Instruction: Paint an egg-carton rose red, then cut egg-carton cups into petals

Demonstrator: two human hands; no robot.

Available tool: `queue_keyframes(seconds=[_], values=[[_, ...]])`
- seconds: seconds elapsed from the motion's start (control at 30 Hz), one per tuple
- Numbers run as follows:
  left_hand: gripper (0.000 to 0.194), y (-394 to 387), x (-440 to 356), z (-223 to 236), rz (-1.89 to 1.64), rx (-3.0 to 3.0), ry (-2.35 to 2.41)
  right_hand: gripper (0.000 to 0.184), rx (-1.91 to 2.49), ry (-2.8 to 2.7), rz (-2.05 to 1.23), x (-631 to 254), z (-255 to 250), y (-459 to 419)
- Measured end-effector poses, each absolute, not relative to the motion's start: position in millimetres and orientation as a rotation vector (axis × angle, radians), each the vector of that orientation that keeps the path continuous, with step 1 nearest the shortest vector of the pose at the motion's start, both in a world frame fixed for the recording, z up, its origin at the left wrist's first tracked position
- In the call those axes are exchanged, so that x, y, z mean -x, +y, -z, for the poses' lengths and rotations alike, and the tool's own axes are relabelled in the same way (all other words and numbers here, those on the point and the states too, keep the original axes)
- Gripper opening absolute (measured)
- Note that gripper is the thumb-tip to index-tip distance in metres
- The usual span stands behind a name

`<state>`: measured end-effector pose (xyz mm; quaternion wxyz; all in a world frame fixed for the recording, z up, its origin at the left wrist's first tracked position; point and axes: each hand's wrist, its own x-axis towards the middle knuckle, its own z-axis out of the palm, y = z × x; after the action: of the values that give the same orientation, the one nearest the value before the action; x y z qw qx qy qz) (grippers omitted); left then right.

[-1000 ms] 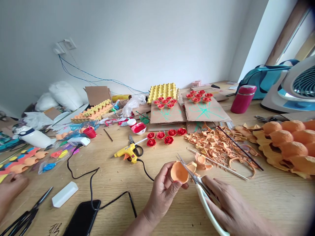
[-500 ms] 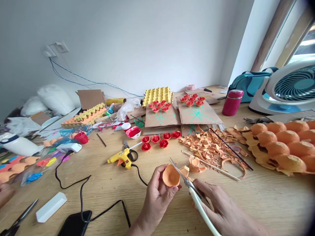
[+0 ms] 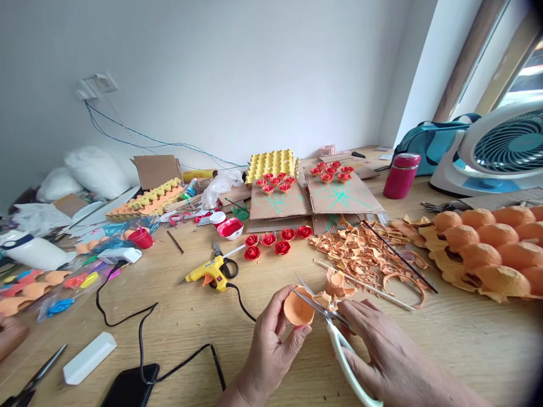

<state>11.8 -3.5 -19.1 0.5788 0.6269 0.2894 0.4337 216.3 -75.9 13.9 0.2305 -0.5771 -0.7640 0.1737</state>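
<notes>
My left hand (image 3: 271, 345) pinches a small orange egg-carton cup (image 3: 298, 308) just above the wooden table (image 3: 190, 316). My right hand (image 3: 382, 353) grips white-handled scissors (image 3: 339, 339); their blades are spread and meet the cup's rim. A second cut cup (image 3: 337, 282) lies on the table just behind the blades. A pile of orange scraps (image 3: 365, 254) spreads beyond it.
A yellow glue gun (image 3: 210, 272) with black cord, red paper roses (image 3: 275, 240), cardboard sheets with roses (image 3: 339, 195), two thin sticks (image 3: 399, 257), an orange egg tray (image 3: 487, 249) at right, fan (image 3: 496, 152), maroon flask (image 3: 401, 175). Another person's hand (image 3: 8, 336), black scissors (image 3: 29, 384) and phone (image 3: 131, 387) lie left.
The view swung right early on, then held. The scissor blades have spread wider against the cup's rim, and my left hand has turned the cup slightly.
</notes>
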Motion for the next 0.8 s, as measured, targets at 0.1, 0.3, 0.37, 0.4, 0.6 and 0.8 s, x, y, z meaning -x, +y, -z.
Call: queue_keyframes(seconds=[0.1,0.3,0.37,0.4,0.6,0.8], values=[[0.052,-4,-12,18,-1.013,-1.463,0.676,0.018,1.572,-2.128,-0.465,-218,-13,-76],[0.054,-5,-12,12,-1.010,-1.419,0.698,0.018,1.542,-2.128,-0.487,-221,-13,-78],[0.053,-5,-12,11,-1.016,-1.394,0.708,0.019,1.540,-2.134,-0.482,-221,-13,-78],[0.051,-5,-12,10,-1.019,-1.382,0.709,0.019,1.540,-2.136,-0.474,-222,-13,-78],[0.043,-3,-14,-1,-1.040,-1.332,0.692,0.018,1.508,-2.129,-0.382,-226,-7,-76],[0.040,-2,-16,-3,-1.057,-1.305,0.685,0.015,1.523,-2.152,-0.332,-228,-5,-73]])
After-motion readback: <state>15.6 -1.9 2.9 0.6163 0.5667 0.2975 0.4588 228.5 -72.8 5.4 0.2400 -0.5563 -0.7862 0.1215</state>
